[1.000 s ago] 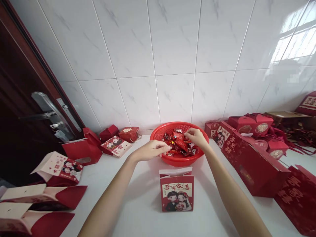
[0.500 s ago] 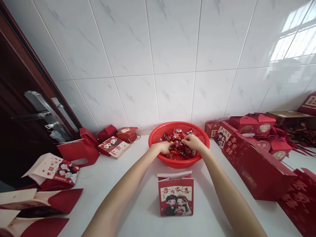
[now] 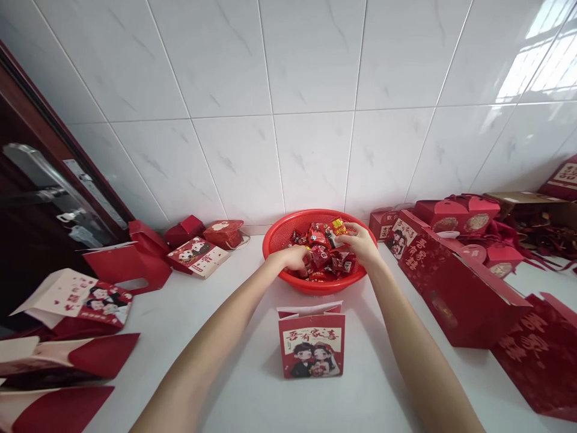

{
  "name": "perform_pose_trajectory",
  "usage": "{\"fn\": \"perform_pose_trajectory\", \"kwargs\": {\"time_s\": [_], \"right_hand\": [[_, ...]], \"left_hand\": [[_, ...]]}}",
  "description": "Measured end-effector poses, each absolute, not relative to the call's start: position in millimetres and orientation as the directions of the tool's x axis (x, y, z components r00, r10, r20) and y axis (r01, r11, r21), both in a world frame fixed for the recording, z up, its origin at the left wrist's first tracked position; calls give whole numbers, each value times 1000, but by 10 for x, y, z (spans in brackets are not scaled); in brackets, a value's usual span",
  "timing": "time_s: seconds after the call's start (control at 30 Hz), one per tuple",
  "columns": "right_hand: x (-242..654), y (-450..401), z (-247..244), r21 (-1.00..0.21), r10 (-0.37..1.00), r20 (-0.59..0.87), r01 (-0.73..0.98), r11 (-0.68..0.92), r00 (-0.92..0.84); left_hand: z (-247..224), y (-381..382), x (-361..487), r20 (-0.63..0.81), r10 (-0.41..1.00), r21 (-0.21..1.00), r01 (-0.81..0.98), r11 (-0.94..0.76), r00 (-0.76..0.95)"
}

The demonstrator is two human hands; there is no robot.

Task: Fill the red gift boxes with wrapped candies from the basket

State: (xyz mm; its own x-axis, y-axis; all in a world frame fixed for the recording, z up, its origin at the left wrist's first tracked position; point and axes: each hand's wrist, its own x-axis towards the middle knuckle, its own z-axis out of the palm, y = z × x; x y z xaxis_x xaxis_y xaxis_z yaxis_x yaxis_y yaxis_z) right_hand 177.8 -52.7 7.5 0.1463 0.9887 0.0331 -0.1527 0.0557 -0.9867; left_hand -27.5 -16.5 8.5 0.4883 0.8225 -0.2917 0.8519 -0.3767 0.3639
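Observation:
A red plastic colander (image 3: pixel 270 237) holds several wrapped candies (image 3: pixel 319 255) in mostly red wrappers. Inside its left part, my left hand (image 3: pixel 295 258) reaches down with curled fingers among the candies; its fingertips are partly hidden, so I cannot make out what they grip. At the right rim, my right hand (image 3: pixel 360 243) pinches a wrapped candy (image 3: pixel 334 236) with white, dark and yellow print, lifted slightly over the pile. Between my forearms stands a small red gift box (image 3: pixel 312 343) with a cartoon bride and groom, its top flaps apart.
More red gift boxes (image 3: pixel 110 304) line the left side of the white table (image 3: pixel 243 391). Along the right stands a long red box (image 3: pixel 460 282), with smaller red boxes (image 3: pixel 455 216) and a cardboard box (image 3: pixel 518 198) behind it. A tiled wall (image 3: pixel 311 162) borders the back; a dark door (image 3: pixel 27 180) is at left.
My right hand has drawn back toward the right rim, bringing up a candy from the pile. My left hand stays among the candies. The view has tilted slightly downward.

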Motion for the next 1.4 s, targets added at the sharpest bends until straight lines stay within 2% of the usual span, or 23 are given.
{"fn": "perform_pose_trajectory", "kwargs": {"time_s": [0.13, 0.3, 0.4, 0.6, 0.67, 0.77, 0.9, 1.07, 1.13, 1.27, 1.33, 1.4], "right_hand": [[1788, -522, 78, -984, 996, 49, -170, 62, 79], [1800, -499, 54, -976, 991, 63, -199, 85, 114], [1815, -476, 38, -979, 990, 72, -180, 93, 119], [1785, -517, 92, -985, 998, -13, -171, -1, 69], [1763, -554, 138, -980, 996, -81, -182, -76, 21], [1754, -598, 192, -962, 989, -142, -228, -150, -49], [1794, -608, 182, -954, 988, -68, -282, -105, -139], [1820, -585, 100, -949, 990, 10, -315, -35, -138], [1809, -571, 76, -936, 995, 34, -353, -1, -92], [1787, -521, 54, -887, 991, 66, -449, 111, 114], [1786, -491, 52, -858, 972, 55, -487, 164, 230], [1791, -466, 47, -834, 954, 46, -514, 199, 295]], "left_hand": [[90, -137, -275, -155, 838, 449, 793, -411, 523], [101, -115, -281, -6, 850, 504, 736, -453, 527], [91, -115, -282, 137, 860, 542, 689, -481, 492], [90, -166, -270, 421, 790, 675, 427, -602, 447], [94, -182, -274, 471, 755, 673, 367, -642, 456], [85, -186, -280, 517, 688, 598, 361, -716, 509], [42, -166, -264, 462, 589, 483, 369, -794, 663], [13, -176, -234, 371, 500, 435, 329, -838, 783], [25, -196, -230, 358, 513, 427, 352, -833, 780], [102, -237, -215, 397, 666, 437, 508, -742, 631], [160, -263, -182, 293, 705, 455, 554, -697, 646], [212, -299, -118, 16, 640, 492, 551, -674, 768]]}}
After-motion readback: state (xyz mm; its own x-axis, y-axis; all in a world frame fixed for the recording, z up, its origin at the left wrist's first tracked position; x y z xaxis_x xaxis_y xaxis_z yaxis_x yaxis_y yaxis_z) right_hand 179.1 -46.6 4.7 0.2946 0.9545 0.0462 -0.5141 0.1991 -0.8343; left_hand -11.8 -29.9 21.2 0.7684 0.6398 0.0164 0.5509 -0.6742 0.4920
